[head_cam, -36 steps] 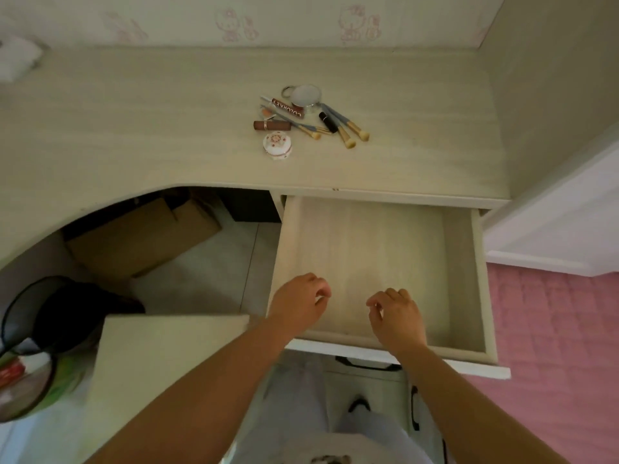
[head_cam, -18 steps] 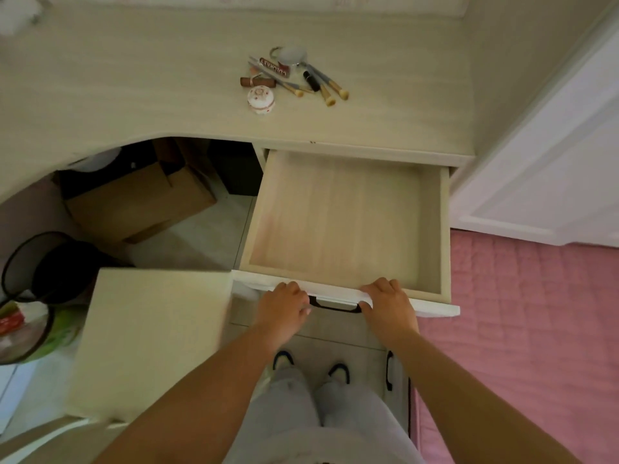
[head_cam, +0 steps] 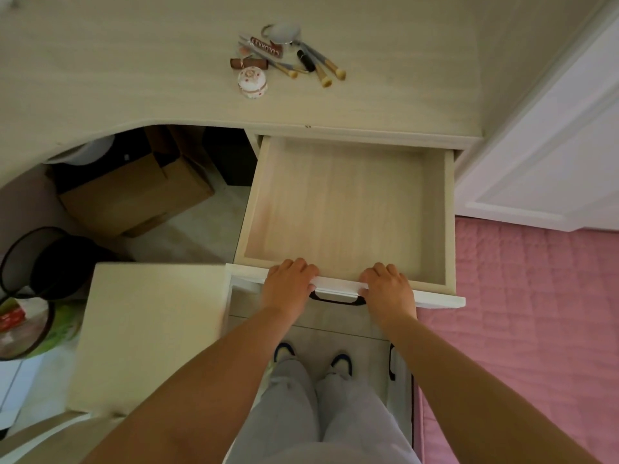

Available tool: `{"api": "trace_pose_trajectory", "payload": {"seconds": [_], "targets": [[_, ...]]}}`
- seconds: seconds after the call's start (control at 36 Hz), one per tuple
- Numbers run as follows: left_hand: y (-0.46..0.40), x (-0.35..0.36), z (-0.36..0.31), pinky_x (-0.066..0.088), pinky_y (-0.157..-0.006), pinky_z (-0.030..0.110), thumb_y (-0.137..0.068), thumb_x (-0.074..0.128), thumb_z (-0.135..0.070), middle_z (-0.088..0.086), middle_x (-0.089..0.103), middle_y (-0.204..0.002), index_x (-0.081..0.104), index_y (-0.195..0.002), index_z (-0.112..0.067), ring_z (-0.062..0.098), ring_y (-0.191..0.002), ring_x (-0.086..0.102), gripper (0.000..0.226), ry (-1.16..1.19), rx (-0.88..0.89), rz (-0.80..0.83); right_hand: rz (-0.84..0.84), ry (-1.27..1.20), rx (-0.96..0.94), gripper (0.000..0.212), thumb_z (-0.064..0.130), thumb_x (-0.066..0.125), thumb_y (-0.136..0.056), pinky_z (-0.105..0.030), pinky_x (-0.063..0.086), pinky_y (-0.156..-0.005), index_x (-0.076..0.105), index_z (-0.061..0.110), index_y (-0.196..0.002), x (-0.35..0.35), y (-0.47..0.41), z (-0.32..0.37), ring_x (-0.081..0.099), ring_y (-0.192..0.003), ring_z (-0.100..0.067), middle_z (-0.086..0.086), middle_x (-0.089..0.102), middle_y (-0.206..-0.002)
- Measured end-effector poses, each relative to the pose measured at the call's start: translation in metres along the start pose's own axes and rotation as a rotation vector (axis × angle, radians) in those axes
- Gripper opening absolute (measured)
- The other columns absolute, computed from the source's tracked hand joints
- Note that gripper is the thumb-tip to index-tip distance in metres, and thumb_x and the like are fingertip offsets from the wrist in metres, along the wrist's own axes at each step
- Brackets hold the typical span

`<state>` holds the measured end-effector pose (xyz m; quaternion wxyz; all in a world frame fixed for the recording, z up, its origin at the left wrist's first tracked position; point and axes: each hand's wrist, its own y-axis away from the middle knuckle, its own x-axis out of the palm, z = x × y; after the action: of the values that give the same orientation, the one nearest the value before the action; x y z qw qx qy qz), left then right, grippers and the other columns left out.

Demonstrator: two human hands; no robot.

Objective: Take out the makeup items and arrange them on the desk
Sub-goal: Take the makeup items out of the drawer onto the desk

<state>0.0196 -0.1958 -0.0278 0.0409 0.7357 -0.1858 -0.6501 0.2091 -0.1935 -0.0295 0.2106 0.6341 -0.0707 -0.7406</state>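
Both hands gripping the drawer front (head_cam: 432,298) — left hand (head_cam: 287,285) just left of the black handle (head_cam: 336,299), right hand (head_cam: 388,289) just right of it. Fingers (head_cam: 294,266) of each hand curling over the top edge of the front panel into the drawer, thumbs tucking under beside the handle; each hand clamping on the panel. Drawer (head_cam: 435,216) standing pulled out from under the desk (head_cam: 100,72), its wooden floor showing bare.

Makeup items lying in one loose cluster on the desk top, behind the drawer and well apart from the hands:
- round white jar (head_cam: 252,82) sitting nearest the desk edge;
- brown tube (head_cam: 249,63) lying just behind the jar;
- lettered brown tube (head_cam: 266,47) lying at a slant behind that;
- small round mirror (head_cam: 284,31) resting at the back of the cluster;
- black tube (head_cam: 305,59) and brushes (head_cam: 323,67) fanning out to the right, some crossing each other.

Cardboard box (head_cam: 134,192) standing under the desk — black mesh bin (head_cam: 30,256) beside it at left. Pale stool (head_cam: 147,336) standing just left of the drawer front. Pink quilt (head_cam: 536,313) covering the right side.
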Motion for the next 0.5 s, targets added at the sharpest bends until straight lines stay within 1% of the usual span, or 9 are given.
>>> {"api": "trace_pose_trajectory", "payload": {"seconds": [0.14, 0.22, 0.31, 0.44, 0.5], "targets": [[-0.010, -0.001, 0.006, 0.039, -0.078, 0.029, -0.099, 0.041, -0.025, 0.002, 0.050, -0.122, 0.050, -0.126, -0.018, 0.020, -0.110, 0.046, 0.029, -0.018, 0.052, 0.069, 0.065, 0.040, -0.059, 0.027, 0.021, 0.044, -0.097, -0.028, 0.043, -0.088, 0.051, 0.014, -0.122, -0.002, -0.005, -0.002, 0.043, -0.113, -0.021, -0.003, 0.051, -0.121], [-0.012, 0.000, 0.008, 0.042, -0.081, 0.031, -0.099, 0.041, -0.022, 0.004, 0.050, -0.123, 0.050, -0.127, -0.016, 0.022, -0.112, 0.045, 0.030, -0.031, 0.076, 0.078, 0.069, 0.068, -0.085, 0.027, 0.012, 0.045, -0.095, -0.029, 0.043, -0.087, 0.051, 0.012, -0.122, -0.004, -0.007, -0.002, 0.044, -0.112, -0.022, -0.005, 0.050, -0.121], [-0.015, 0.002, 0.008, 0.045, -0.085, 0.032, -0.098, 0.043, -0.020, 0.005, 0.051, -0.123, 0.050, -0.126, -0.014, 0.024, -0.112, 0.046, 0.029, -0.018, 0.087, 0.073, 0.055, 0.068, -0.086, 0.027, 0.009, 0.044, -0.095, -0.029, 0.043, -0.086, 0.052, 0.010, -0.120, -0.005, -0.010, -0.002, 0.046, -0.110, -0.023, -0.005, 0.050, -0.120], [-0.030, -0.005, 0.010, 0.045, -0.083, 0.030, -0.098, 0.043, -0.022, 0.002, 0.049, -0.123, 0.050, -0.125, -0.016, 0.020, -0.112, 0.044, 0.029, 0.007, 0.060, 0.041, 0.012, 0.044, -0.058, 0.031, 0.004, 0.045, -0.092, -0.028, 0.042, -0.089, 0.052, 0.011, -0.121, -0.010, -0.023, -0.004, 0.046, -0.110, -0.022, -0.004, 0.051, -0.120], [-0.041, -0.009, 0.010, 0.045, -0.082, 0.030, -0.098, 0.043, -0.024, 0.001, 0.049, -0.123, 0.049, -0.125, -0.018, 0.019, -0.111, 0.044, 0.029, 0.009, 0.057, 0.026, -0.003, 0.038, -0.031, 0.029, 0.005, 0.045, -0.093, -0.028, 0.042, -0.089, 0.053, 0.011, -0.120, -0.015, -0.032, -0.007, 0.045, -0.111, -0.021, -0.004, 0.051, -0.120]]}}
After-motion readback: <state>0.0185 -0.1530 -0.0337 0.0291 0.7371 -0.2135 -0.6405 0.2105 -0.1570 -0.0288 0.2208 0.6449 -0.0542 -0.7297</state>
